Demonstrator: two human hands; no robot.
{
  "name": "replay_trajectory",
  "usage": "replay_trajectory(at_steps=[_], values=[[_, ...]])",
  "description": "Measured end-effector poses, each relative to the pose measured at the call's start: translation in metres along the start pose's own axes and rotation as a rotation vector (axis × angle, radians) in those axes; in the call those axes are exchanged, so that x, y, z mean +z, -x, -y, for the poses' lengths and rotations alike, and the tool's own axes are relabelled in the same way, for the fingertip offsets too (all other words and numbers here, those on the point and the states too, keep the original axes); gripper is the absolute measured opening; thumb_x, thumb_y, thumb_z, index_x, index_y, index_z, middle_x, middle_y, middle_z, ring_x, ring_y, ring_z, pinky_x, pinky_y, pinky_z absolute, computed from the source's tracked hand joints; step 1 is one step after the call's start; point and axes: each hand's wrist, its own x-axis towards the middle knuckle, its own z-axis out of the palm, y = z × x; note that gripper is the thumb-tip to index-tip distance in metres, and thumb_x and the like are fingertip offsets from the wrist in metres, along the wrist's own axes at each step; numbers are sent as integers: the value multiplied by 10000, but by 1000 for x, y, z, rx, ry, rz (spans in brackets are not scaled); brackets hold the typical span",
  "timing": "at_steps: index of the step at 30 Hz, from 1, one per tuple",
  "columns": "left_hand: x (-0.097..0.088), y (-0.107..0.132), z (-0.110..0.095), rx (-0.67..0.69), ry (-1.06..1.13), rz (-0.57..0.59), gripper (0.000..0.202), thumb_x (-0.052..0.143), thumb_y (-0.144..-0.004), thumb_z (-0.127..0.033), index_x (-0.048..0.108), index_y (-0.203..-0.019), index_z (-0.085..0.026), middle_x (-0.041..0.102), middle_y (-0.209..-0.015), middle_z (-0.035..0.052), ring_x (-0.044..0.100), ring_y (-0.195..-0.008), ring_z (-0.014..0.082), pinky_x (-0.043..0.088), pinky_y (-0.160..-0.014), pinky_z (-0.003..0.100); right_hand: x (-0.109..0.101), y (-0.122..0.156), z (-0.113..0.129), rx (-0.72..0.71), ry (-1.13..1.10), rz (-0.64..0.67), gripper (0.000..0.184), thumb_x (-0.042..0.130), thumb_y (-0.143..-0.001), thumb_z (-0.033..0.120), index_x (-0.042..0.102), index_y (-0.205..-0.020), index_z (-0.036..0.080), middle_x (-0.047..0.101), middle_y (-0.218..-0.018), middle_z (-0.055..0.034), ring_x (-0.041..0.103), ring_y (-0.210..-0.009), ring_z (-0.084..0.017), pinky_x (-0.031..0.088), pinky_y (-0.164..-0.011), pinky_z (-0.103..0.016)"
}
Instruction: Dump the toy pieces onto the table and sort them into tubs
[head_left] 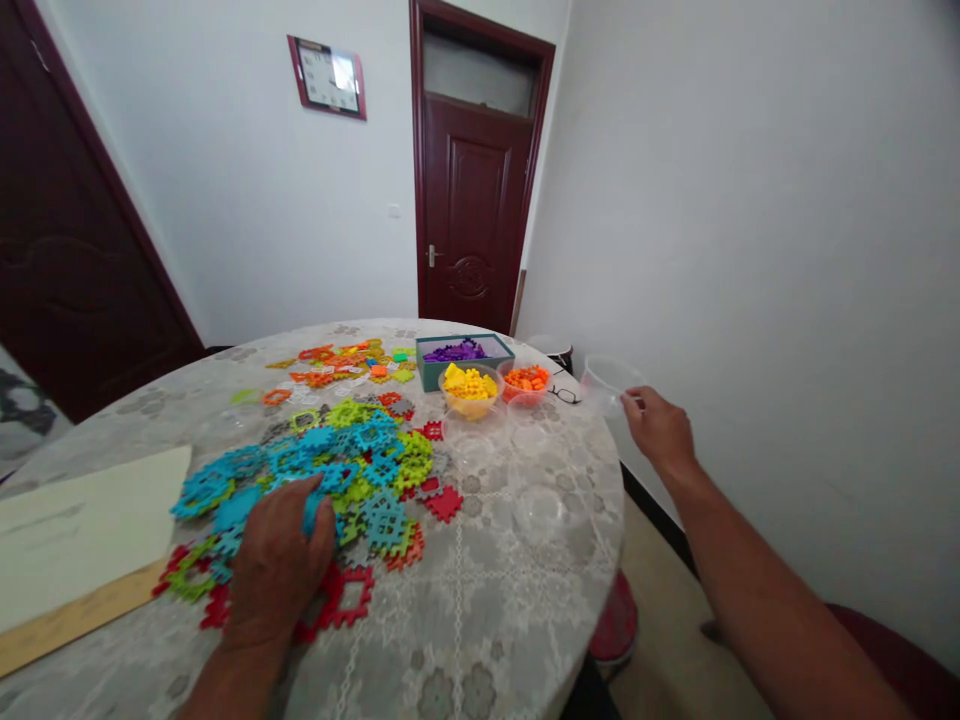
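Note:
My right hand (660,430) pinches the rim of a clear plastic bowl (604,385), held out beyond the table's right edge. The bowl looks see-through, with no pieces visible inside. On the near left, my left hand (277,560) rests palm down on a heap of notched plastic building pieces. Its fingers curl round a blue building piece (311,508), which shows between thumb and forefinger; the fingertips are partly hidden. Around this hand lie more blue pieces (300,450), lime green pieces (415,460) and red pieces (444,503), flat and overlapping.
Behind the heap stand a green box (431,375) of purple pieces, a bowl of yellow pieces (470,384) and one of orange pieces (525,380). Glasses (565,396) lie near the edge. Clear bowls (547,510) stand at right. A paper sheet (90,530) lies left.

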Motion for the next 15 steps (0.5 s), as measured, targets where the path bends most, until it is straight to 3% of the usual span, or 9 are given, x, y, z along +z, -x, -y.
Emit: replay_trajectory(at_steps=[3, 7, 15], values=[[4, -1, -3, 33, 9, 19, 302, 545, -981, -301, 612, -1236, -153, 707, -1123, 151, 652, -1061, 320, 518, -1029, 515, 27, 5, -13, 34, 166, 173, 316, 533, -1025, 409, 736, -1178, 222, 806, -1008, -108, 748, -879, -254, 481, -747, -314], [5, -1, -5, 34, 17, 41, 306, 525, -984, -320, 615, -1228, -159, 708, -1113, 152, 655, -1045, 322, 521, -1009, 520, 53, 14, -10, 36, 202, 287, 324, 510, -1042, 421, 720, -1210, 241, 806, -1066, -97, 753, -935, -248, 481, -759, -306], [6, 2, 5, -25, 41, 52, 327, 522, -961, -322, 635, -1217, -153, 707, -1088, 167, 652, -1030, 337, 504, -1021, 545, 75, 21, 5, 31, 194, 389, 364, 482, -1052, 413, 699, -1291, 243, 797, -1131, -99, 750, -1009, -247, 503, -819, -312]])
